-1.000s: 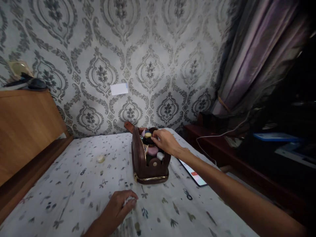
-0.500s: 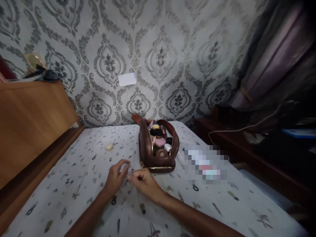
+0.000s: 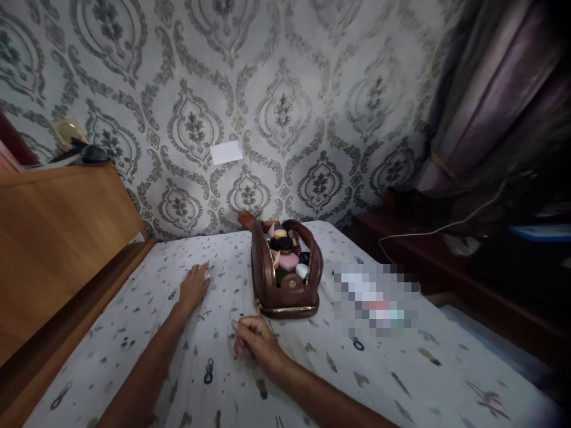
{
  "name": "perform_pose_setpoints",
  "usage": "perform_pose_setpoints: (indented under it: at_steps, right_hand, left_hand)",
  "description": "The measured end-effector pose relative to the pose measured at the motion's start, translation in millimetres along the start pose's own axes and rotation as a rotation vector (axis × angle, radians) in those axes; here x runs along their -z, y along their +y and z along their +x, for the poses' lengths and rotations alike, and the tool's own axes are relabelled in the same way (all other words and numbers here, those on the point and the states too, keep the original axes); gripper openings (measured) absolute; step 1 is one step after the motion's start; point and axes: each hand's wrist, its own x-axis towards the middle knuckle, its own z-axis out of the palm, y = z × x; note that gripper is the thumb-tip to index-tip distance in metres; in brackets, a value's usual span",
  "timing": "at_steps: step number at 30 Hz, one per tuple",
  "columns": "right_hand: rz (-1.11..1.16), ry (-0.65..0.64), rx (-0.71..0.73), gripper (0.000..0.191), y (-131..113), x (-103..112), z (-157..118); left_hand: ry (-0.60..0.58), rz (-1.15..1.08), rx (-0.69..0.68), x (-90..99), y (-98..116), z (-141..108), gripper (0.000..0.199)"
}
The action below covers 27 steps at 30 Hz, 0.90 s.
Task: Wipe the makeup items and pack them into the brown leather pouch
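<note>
My left hand (image 3: 195,286) reaches forward over the patterned white sheet, palm down, its fingers stretched out. The small cream-coloured round thing seen there before is now hidden, apparently under this hand. My right hand (image 3: 259,343) is held closed in front of the brown bag, its thumb against curled fingers; whatever it may hold does not show. The brown leather toiletry bag (image 3: 288,302) stands unzipped just beyond my right hand. Inside it lie a pink round item (image 3: 288,261), a white cap (image 3: 302,271), a black round lid (image 3: 284,244) and other small cosmetics.
The printed sheet (image 3: 214,380) covers the surface in front of me. A blurred-out item (image 3: 377,300) lies right of the bag. A wooden panel (image 3: 66,220) borders the left side, patterned wallpaper (image 3: 281,119) the back. On the right stands dark red furniture (image 3: 379,229) with a white cable (image 3: 428,233).
My left hand has parted from the right and moved forward and left, over where the cream round thing lay. My right hand stays near the bag's front, slightly lower. The view has tilted slightly.
</note>
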Motion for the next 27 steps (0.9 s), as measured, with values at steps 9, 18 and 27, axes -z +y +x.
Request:
perform_pose_setpoints:
  at_steps: [9, 18, 27]
  right_hand:
    - [0.360, 0.094, -0.061, 0.055, 1, 0, 5]
    - [0.511, 0.052, -0.063, 0.051, 10, 4, 9]
    - [0.535, 0.085, -0.012, 0.055, 10, 3, 11]
  left_hand:
    - [-0.033, -0.148, -0.159, 14.2, 47, -41, 0.032]
    - [-0.037, -0.393, -0.356, -7.1, 65, -112, 0.036]
    - [-0.022, -0.414, -0.471, -8.1, 49, -110, 0.037]
